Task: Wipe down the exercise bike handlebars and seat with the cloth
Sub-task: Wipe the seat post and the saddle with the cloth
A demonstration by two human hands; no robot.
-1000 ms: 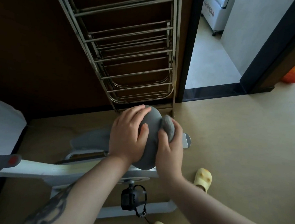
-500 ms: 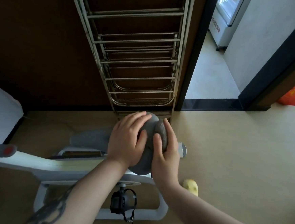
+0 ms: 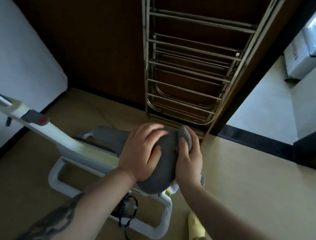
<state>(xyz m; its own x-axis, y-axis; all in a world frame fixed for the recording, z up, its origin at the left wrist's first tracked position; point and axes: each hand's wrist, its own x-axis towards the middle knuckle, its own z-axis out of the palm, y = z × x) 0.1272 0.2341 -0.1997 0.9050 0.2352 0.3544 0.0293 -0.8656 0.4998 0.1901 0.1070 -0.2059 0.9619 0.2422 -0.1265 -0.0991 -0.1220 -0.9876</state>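
While the left hand rests flat on the grey bike seat, the right hand presses the bunched grey cloth against its far edge; seat wiping looks underway; handlebars are out of view, their state unknown.

Left hand rests flat on the grey seat while right hand presses the cloth against its side

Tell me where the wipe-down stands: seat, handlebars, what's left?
Nothing shows as finished. In hand: the left hand rests on the grey seat while the right hand presses the grey cloth against its far right edge. Left: the rest of the seat, then the handlebars, which are out of view here.
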